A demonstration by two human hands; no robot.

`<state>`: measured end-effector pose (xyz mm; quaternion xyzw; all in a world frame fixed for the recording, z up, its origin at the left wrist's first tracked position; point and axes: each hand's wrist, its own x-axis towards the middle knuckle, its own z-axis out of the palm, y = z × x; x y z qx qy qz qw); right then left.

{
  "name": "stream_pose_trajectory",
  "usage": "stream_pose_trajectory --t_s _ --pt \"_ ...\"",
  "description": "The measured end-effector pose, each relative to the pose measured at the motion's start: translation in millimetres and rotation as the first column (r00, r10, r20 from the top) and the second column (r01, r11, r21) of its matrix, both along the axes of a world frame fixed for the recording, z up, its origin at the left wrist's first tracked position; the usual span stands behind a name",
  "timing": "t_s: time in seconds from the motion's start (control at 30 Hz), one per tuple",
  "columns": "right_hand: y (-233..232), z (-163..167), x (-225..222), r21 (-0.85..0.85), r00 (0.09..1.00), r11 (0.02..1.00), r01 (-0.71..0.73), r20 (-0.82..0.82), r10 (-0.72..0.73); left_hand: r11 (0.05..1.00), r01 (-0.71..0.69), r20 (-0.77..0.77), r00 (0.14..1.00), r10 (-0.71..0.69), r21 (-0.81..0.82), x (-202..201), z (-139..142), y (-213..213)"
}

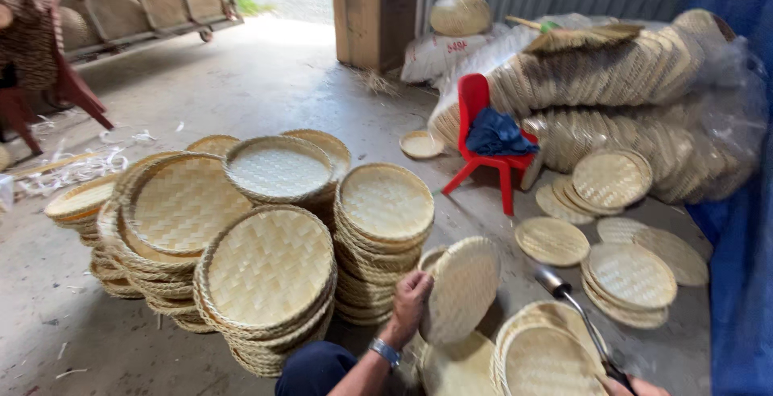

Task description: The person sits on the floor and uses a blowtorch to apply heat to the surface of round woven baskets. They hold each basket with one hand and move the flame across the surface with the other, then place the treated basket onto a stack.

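My left hand grips the rim of a round woven bamboo tray and holds it tilted on edge in front of me. A wristband sits on that arm. Only a sliver of my right hand shows at the bottom edge; it holds a thin metal rod tool whose dark nozzle points up and left, a short way right of the held tray. More woven trays lie below both hands.
Tall stacks of woven trays stand to the left on the concrete floor. A red plastic chair with a blue cloth stands beyond. Bagged rolls of trays and a blue tarp fill the right. A person sits far left by a cart.
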<state>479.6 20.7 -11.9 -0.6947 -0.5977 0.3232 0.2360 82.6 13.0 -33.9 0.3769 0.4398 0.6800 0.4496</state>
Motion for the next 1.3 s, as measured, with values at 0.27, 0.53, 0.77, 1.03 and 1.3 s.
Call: stream_pose_trajectory --t_s 0.27,0.53,0.77,1.03,1.3 --pt "-49 83 -23 -0.19 0.951 0.957 -0.217 -0.261 0.164 0.998 0.065 0.075 0.995 -0.066 0.012 -7 -2 0" --pt "-66 98 -29 -0.182 0.919 0.94 -0.287 -0.329 0.217 0.988 0.112 0.191 0.973 -0.131 0.104 -16 -15 4" --pt "-65 92 -23 -0.183 0.971 0.975 -0.126 -0.222 0.084 0.979 0.109 0.499 0.847 -0.183 0.175 -23 -13 5" --pt "-84 90 -39 -0.119 0.899 0.923 -0.366 -0.304 0.317 0.985 0.093 0.568 0.808 -0.159 0.143 -14 -16 7" --pt "-71 96 -10 -0.181 0.982 0.975 -0.133 -0.154 0.105 0.989 0.043 0.605 0.787 -0.122 0.144 -31 -13 6"
